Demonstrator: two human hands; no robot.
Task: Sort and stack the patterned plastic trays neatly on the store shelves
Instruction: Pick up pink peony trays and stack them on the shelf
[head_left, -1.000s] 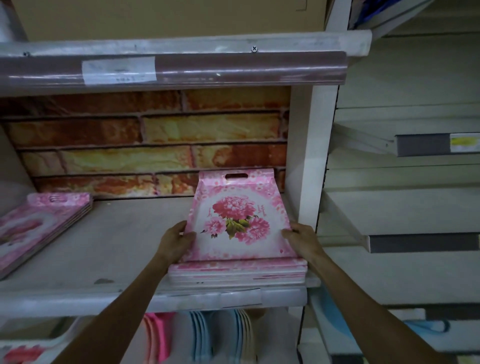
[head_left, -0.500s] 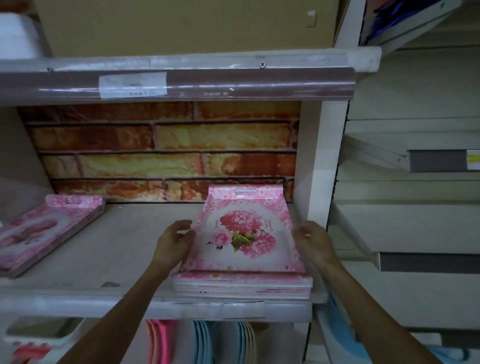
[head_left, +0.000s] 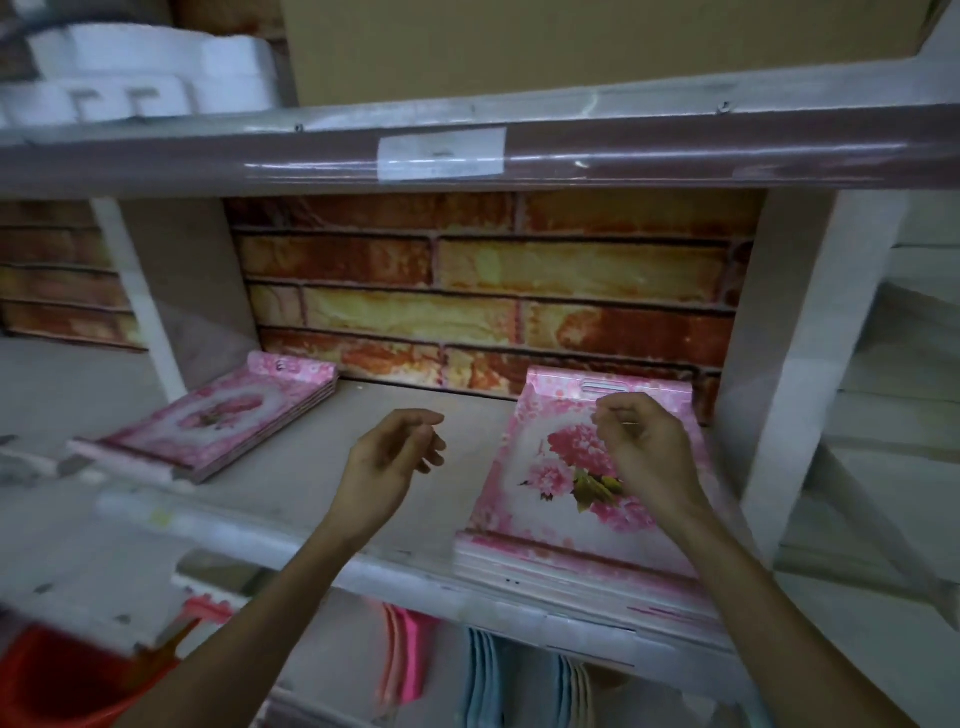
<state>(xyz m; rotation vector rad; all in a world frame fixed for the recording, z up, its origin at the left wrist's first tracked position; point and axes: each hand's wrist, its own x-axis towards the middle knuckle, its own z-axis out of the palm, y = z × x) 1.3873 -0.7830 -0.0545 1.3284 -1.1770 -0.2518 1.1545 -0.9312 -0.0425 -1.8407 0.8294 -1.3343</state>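
1. Both hands are off the trays. The left hand (head_left: 387, 462) hovers over the bare shelf board (head_left: 322, 467), fingers loosely curled and holding nothing. The right hand (head_left: 644, 447) hangs over the right stack of pink floral trays (head_left: 540, 499), fingers bent and tips drawn together; I cannot tell whether they pinch anything.
2. That right stack sits at the front right of the shelf, its near edge overhanging the shelf lip, and it looks squared.
3. The left stack of floral trays (head_left: 218, 421) lies skewed at the shelf's left end, well apart. It likely needs attention next.
4. To do that well, grip both long edges, turn the stack parallel to the brick-pattern back panel (head_left: 467, 291), then tap the edges flush.
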